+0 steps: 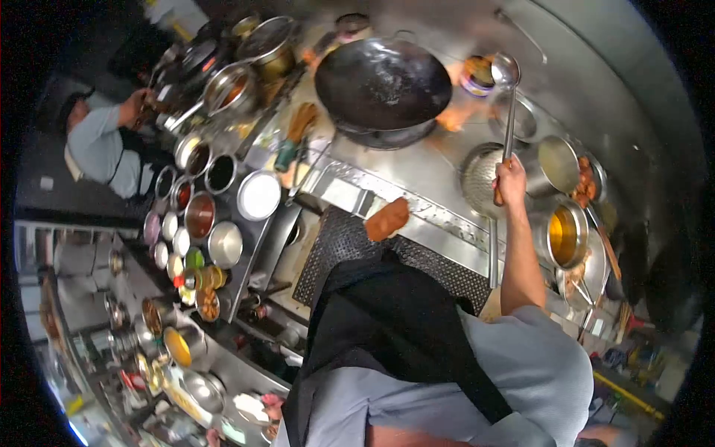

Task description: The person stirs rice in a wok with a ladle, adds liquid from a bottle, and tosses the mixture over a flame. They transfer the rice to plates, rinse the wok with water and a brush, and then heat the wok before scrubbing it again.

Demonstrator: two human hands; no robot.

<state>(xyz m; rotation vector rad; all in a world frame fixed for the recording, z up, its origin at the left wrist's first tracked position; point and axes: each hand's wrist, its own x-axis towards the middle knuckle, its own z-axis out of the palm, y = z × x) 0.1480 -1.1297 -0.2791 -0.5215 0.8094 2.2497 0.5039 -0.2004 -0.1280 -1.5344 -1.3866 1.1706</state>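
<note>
My right hand (pixel 511 181) is closed around the handle of a long metal ladle (pixel 511 123). The ladle's round bowl (pixel 505 71) points away from me, above the stove's right side. Just left of that hand lies a perforated skimmer (pixel 477 179), its handle running toward me. A large dark wok (pixel 380 89) sits over a burner at the centre, with a wet sheen inside. My left hand does not show. At the stove's front edge, a brown, folded-looking thing (pixel 388 220) shows above my black apron; I cannot make out what it is.
Right of my arm stand a tall pot (pixel 557 165) and a pot of yellow liquid (pixel 566 235). Orange flames (pixel 452 117) glow beside the wok. A brush (pixel 298 130) lies left. Several sauce containers (pixel 199 214) crowd the left counter. A co-worker (pixel 112 141) stands far left.
</note>
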